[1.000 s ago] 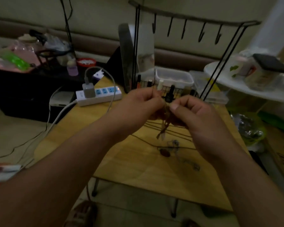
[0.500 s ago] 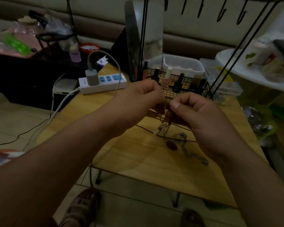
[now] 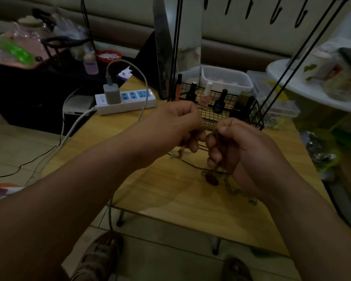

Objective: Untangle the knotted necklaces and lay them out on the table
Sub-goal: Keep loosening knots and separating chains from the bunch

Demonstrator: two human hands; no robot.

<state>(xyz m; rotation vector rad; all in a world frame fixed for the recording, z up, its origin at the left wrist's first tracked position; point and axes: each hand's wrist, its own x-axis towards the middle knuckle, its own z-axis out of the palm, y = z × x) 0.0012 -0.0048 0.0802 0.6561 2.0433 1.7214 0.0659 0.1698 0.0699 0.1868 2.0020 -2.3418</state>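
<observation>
— Both edges, near first?
— Near edge: bare table (image 3: 170, 201) wood, open room. Mid-table: pendant (image 3: 212, 180) lies flat, just under the right hand (image 3: 249, 153).
— Fingers?
— Left hand (image 3: 170, 126) and right hand both curled tight, pinching the knotted necklaces (image 3: 210, 132) above the wood.
— Far edge?
— Crowded: wire basket (image 3: 234, 116), power strip (image 3: 128, 104).
</observation>
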